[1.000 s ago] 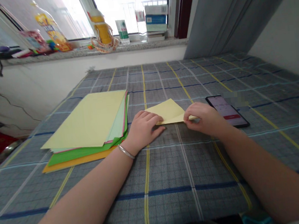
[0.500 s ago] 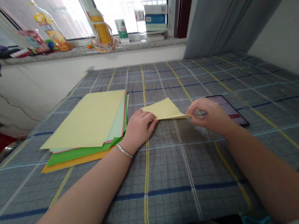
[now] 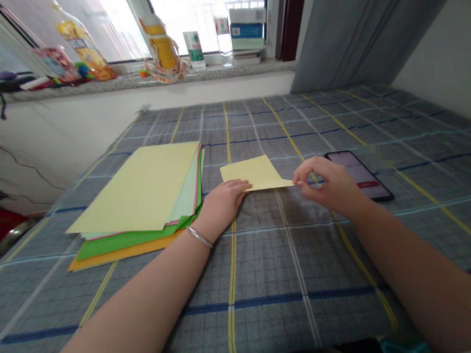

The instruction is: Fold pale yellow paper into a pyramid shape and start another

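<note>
So yeah, the folded yellow paper (image 3: pixel 252 172) is lying mid-cloth (image 3: pixel 263 251), between the paper stack (image 3: pixel 137 189) and the phone (image 3: pixel 359 173). Right hand (image 3: pixel 323 186) has its right tip pinched between thumb and fingers. Left hand (image 3: pixel 224 206) is on the near left edge, but honestly can't tell if it's gripping or just pressing. Hands are apart, paper's near edge running between them.

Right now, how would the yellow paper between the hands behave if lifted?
The yellow paper is probably light, since it looks thin. Its narrow tip, pinched by the right hand, may bend easily. The straight near edge might be stiffer if folded.
</note>
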Available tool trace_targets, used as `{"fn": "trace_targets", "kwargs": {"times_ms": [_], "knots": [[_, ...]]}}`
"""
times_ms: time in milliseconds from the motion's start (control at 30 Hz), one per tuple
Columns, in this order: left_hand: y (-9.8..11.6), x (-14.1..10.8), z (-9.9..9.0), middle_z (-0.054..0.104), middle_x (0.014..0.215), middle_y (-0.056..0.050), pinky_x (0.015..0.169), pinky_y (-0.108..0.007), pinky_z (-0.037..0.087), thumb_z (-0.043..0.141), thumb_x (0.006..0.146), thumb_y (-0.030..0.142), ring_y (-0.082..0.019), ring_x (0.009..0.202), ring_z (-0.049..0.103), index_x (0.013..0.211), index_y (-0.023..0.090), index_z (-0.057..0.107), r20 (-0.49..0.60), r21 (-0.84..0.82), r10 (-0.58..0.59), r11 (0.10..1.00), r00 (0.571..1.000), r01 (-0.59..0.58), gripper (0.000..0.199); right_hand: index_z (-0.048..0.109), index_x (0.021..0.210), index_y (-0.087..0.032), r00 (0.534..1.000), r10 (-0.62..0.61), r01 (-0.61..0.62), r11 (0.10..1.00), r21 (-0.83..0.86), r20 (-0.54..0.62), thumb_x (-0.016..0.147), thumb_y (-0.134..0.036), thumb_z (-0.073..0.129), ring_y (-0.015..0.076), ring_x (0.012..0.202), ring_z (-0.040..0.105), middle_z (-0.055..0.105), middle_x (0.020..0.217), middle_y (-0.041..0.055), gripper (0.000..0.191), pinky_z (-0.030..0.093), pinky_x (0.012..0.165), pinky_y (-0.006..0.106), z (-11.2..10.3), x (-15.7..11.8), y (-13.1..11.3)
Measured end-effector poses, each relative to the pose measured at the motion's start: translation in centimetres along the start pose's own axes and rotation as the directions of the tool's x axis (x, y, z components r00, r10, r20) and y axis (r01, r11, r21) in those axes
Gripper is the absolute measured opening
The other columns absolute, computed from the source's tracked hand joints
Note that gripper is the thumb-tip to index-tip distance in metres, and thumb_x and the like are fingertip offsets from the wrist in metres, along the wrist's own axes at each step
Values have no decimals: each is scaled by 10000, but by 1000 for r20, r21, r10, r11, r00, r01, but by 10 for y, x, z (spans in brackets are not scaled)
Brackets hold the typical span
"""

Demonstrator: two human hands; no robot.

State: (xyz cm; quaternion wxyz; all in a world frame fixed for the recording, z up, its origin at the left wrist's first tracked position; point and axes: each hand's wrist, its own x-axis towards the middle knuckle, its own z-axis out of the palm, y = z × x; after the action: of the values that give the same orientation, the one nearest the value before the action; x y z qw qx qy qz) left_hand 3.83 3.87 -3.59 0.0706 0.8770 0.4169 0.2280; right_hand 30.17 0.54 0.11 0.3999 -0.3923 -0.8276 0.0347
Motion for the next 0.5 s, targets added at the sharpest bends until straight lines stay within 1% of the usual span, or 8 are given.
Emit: {"fn": "trace_targets", "kwargs": {"times_ms": [67,133,200,267,333,367,433,500], "knots": [[-1,0,-1,706,1155,-76,959,-396,492,451,961,261,-235,1071,648,1159,188,674,-24,-57,-78,995,997,77,307,539,785,-240,997,36,-36,999,-6,-71,795,-155,570,195,848,632,681,862,25,91,478,814,373,0,0,4],[-1,0,-2,726,1083,-70,903,-397,504,447,961,296,-250,1000,663,1126,192,686,-79,-145,-179,975,981,167,308,559,872,-245,987,92,-87,995,40,-134,821,-191,561,220,967,625,680,985,53,74,481,851,401,2,-1,7],[0,1,-2,737,997,-54,861,-382,508,436,963,338,-250,937,665,1043,183,701,-158,-288,-291,928,944,238,317,564,1021,-254,968,186,-166,978,128,-168,845,-215,533,233,1070,596,642,1143,79,183,487,876,423,5,-3,9],[2,2,0,732,945,-41,848,-363,509,443,958,385,-240,912,659,968,171,694,-217,-480,-403,837,889,262,330,531,1162,-266,944,288,-252,944,212,-162,847,-223,522,232,1106,581,586,1266,93,319,484,909,448,12,-6,12],[7,3,4,725,979,-43,878,-356,506,467,944,439,-231,943,654,983,166,672,-206,-698,-483,682,851,218,343,497,1237,-270,917,377,-334,905,262,-130,815,-251,576,243,1115,576,561,1308,107,430,476,933,477,24,-9,17],[10,4,6,720,1017,-49,898,-359,505,481,934,469,-228,967,653,1013,168,659,-177,-795,-503,579,846,178,359,475,1270,-272,900,423,-380,878,290,-103,792,-279,615,256,1126,573,556,1320,117,497,480,925,490,31,-11,20],[18,6,8,705,1101,-68,920,-375,508,506,913,513,-229,1012,653,1097,176,625,-92,-929,-503,354,859,108,402,421,1339,-286,856,517,-475,797,373,-15,761,-366,672,279,1157,565,544,1349,137,635,490,915,517,46,-14,27],[28,7,9,686,1170,-79,933,-383,513,526,901,515,-233,1059,645,1139,186,607,-27,-977,-486,199,874,80,415,380,1378,-290,813,574,-548,698,461,99,740,-441,699,291,1192,559,531,1377,154,730,483,939,540,57,-14,33]]}}
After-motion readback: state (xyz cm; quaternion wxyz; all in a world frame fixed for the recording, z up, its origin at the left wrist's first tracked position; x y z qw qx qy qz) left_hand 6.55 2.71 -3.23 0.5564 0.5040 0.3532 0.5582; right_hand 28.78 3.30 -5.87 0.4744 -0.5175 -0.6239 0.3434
